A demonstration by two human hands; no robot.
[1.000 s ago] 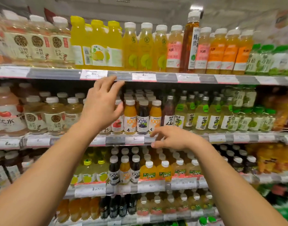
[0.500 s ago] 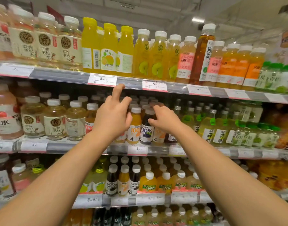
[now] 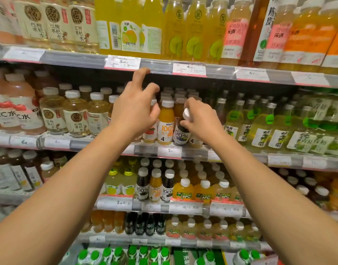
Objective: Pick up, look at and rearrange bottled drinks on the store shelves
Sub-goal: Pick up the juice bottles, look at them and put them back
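Observation:
On the second shelf (image 3: 145, 150) stands a row of small white-capped "100%" juice bottles. My right hand (image 3: 200, 121) grips the neck of a dark purple juice bottle (image 3: 180, 134), which tilts to the right with its base at the shelf's front edge. An orange juice bottle (image 3: 166, 121) stands upright just left of it. My left hand (image 3: 133, 111) hovers with spread, half-bent fingers over a red-labelled bottle (image 3: 150, 133), with the thumb beside that bottle's cap. The hand covers most of that bottle.
Pale tea bottles (image 3: 76, 115) fill the shelf to the left and green-labelled bottles (image 3: 263, 127) fill it to the right. The upper shelf's rail (image 3: 218, 71) with price tags hangs just above my left fingers. Lower shelves carry more juice bottles (image 3: 183, 190).
The view has moved closer to the shelf. My right hand has closed round the dark bottle's neck and tipped it. My left hand has spread its fingers over the red-labelled bottle.

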